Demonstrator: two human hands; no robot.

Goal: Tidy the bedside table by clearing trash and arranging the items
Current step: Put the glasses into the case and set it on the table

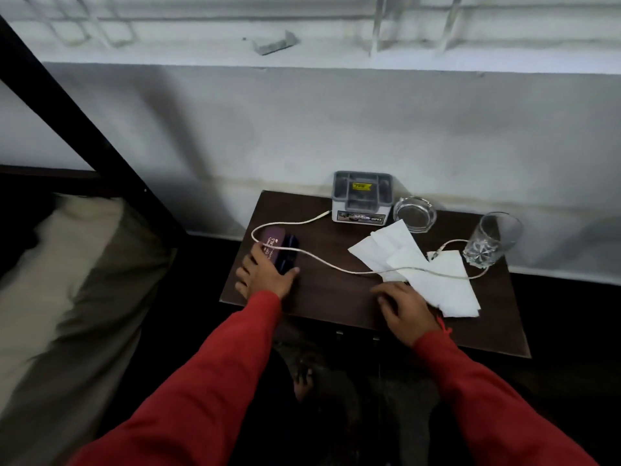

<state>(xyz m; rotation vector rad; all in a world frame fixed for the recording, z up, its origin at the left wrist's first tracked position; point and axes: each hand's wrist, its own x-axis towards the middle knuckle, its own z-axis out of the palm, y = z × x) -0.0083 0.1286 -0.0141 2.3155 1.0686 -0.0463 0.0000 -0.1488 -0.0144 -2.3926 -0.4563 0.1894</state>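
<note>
A dark wooden bedside table stands against the wall. My left hand wraps around a dark purple case with white lettering at the table's left edge. My right hand rests flat on the table, fingers touching the near corner of crumpled white tissue paper. A white cable loops over the case and across the tissue toward a drinking glass. A grey and white organiser box and a glass ashtray sit at the back.
A bed with a beige and olive cover lies to the left, under a black frame bar. A white wall ledge runs above the table. The floor around is dark.
</note>
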